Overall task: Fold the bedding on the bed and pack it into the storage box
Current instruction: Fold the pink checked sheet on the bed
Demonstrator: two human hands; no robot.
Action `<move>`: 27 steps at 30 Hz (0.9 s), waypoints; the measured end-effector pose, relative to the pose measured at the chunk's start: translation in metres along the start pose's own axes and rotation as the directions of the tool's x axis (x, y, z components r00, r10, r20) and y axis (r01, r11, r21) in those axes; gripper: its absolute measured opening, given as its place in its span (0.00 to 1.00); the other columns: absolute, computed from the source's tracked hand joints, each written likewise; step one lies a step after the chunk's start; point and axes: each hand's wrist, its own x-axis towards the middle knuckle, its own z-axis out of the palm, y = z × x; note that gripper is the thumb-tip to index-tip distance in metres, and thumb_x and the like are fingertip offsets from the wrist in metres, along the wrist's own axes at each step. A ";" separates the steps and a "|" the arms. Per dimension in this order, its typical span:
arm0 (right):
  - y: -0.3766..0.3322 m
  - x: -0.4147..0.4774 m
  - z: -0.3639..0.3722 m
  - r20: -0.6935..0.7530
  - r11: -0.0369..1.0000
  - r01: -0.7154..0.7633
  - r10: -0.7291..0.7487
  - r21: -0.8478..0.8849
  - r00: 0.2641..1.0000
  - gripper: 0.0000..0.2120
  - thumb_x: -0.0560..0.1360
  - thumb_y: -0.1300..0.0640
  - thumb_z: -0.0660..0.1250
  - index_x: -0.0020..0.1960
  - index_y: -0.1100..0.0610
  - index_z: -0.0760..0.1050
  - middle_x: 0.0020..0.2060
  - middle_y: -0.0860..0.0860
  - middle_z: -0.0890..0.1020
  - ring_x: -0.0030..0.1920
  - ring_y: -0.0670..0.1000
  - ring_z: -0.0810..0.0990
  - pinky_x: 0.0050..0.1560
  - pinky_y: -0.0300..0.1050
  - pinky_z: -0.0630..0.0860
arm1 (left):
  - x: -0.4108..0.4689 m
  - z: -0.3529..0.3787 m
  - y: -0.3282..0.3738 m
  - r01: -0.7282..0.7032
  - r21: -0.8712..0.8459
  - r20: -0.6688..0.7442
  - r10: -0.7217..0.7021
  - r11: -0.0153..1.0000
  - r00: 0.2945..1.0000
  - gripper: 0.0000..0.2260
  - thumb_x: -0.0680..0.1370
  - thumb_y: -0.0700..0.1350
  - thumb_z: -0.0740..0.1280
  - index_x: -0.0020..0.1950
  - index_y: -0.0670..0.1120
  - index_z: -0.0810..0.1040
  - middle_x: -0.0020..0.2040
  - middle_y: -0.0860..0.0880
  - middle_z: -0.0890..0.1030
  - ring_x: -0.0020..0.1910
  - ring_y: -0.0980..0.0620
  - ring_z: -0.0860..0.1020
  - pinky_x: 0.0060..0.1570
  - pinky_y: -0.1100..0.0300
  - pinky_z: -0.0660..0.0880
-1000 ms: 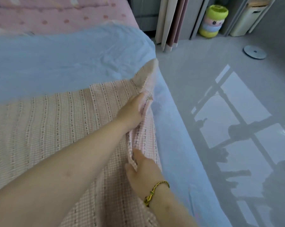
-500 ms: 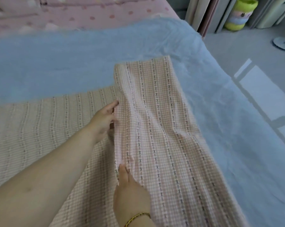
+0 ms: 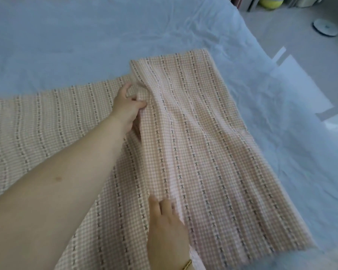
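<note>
**Pink-checked blanket part-folded on the bed, both hands at the fold**

Checked cloth lies flat from nine o'clock across the blue sheet. This paler stretch of the blanket has dotted stripes running away from the viewer. The left arm reaches in from eight o'clock. The left hand, at ten o'clock of centre, has its fingers and thumb curled in, pinching the raised edge of the folded-over flap. That pinker flap covers the blanket's right part from twelve o'clock down to five o'clock, and ripples run from the grip. At six o'clock the right hand rests on the blanket along the same fold edge, thumb and forefinger straight. Its other fingers are hidden by cloth, so I cannot tell whether it holds the edge. A gold bracelet circles that wrist. Wrinkled sheet shows from one to four o'clock. Beyond the bed's edge is grey floor, with a yellow-green object at one o'clock and a round disc at two o'clock.
</note>
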 end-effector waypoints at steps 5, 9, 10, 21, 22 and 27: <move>-0.009 -0.005 -0.002 0.290 0.969 0.243 -0.242 0.035 0.926 0.22 0.73 0.66 0.53 0.66 0.58 0.68 0.61 0.54 0.71 0.60 0.53 0.73 0.53 0.44 0.74 | -0.005 -0.044 -0.010 -0.015 0.145 -0.090 0.028 0.989 0.996 0.28 0.76 0.28 0.60 0.73 0.43 0.60 0.58 0.42 0.75 0.58 0.48 0.74 0.44 0.70 0.73; 0.003 -0.020 0.004 0.143 0.936 0.271 -0.307 0.223 0.941 0.16 0.64 0.51 0.55 0.50 0.45 0.71 0.38 0.39 0.79 0.38 0.38 0.78 0.36 0.27 0.73 | -0.024 -0.055 -0.025 0.128 0.127 -0.059 -0.122 0.984 0.991 0.10 0.79 0.39 0.60 0.60 0.41 0.72 0.62 0.43 0.74 0.47 0.55 0.80 0.47 0.64 0.75; 0.006 -0.023 0.003 0.088 0.928 0.274 -0.304 0.252 0.949 0.15 0.64 0.50 0.56 0.50 0.46 0.70 0.38 0.39 0.80 0.38 0.37 0.76 0.36 0.27 0.73 | -0.029 -0.051 -0.027 0.150 0.107 -0.007 -0.150 0.983 0.989 0.09 0.79 0.40 0.61 0.58 0.41 0.73 0.62 0.42 0.75 0.45 0.54 0.79 0.47 0.63 0.75; 0.042 -0.051 0.000 0.175 0.970 0.131 -0.096 -0.205 0.980 0.29 0.76 0.36 0.34 0.64 0.48 0.64 0.61 0.47 0.77 0.64 0.49 0.66 0.68 0.47 0.53 | -0.158 -0.046 -0.081 0.268 0.278 0.071 -0.298 0.922 0.952 0.35 0.70 0.37 0.72 0.73 0.44 0.59 0.62 0.50 0.74 0.59 0.50 0.74 0.55 0.58 0.71; 0.043 -0.055 -0.002 0.181 0.973 0.120 -0.084 -0.198 0.980 0.29 0.76 0.36 0.34 0.63 0.48 0.65 0.61 0.47 0.77 0.64 0.49 0.67 0.68 0.47 0.54 | -0.172 -0.047 -0.086 0.278 0.296 0.071 -0.312 0.914 0.948 0.36 0.71 0.36 0.72 0.74 0.45 0.57 0.64 0.48 0.74 0.60 0.50 0.74 0.54 0.58 0.71; 0.066 -0.070 -0.014 0.077 0.994 0.060 -0.053 -0.092 0.996 0.23 0.79 0.41 0.39 0.61 0.50 0.67 0.60 0.52 0.79 0.64 0.50 0.66 0.69 0.46 0.49 | -0.219 -0.049 -0.096 0.301 0.329 0.030 -0.328 0.895 0.944 0.40 0.72 0.37 0.70 0.76 0.52 0.49 0.69 0.43 0.68 0.64 0.46 0.71 0.57 0.56 0.70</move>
